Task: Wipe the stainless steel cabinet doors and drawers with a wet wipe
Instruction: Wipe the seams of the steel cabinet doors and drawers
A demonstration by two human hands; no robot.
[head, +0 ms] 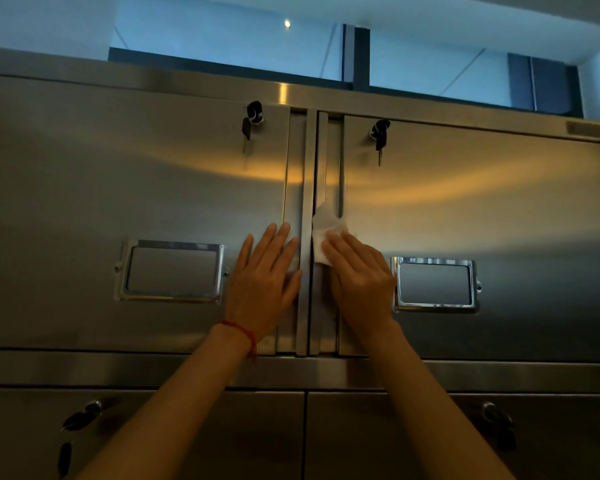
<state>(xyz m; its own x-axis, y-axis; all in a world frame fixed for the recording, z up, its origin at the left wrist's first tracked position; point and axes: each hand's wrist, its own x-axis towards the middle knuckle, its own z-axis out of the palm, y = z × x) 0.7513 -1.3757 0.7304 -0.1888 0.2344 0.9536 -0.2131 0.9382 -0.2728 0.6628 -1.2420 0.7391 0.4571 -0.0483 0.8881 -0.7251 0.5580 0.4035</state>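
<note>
Evidently mid-task, the right hand (pixel 359 271) is pressing the wet wipe (pixel 326 233) flat-fingered against the right upper door (pixel 482 209) by the centre seam, while the left hand (pixel 265 275) is bracing, fingers straight, on the left upper door (pixel 118 174); farther panels and the lower doors (pixel 378 434) are likely still awaiting wiping.

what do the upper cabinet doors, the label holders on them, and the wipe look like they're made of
Upper cabinet doors: brushed stainless steel by the look, with a fine grain and soft, blurred reflections. Label holders: polished, probably chrome-plated metal frames, with sharp mirror-like glints. Wipe, pressed flat under the right hand: thin white non-woven or paper-like sheet, creased and limp.
</note>
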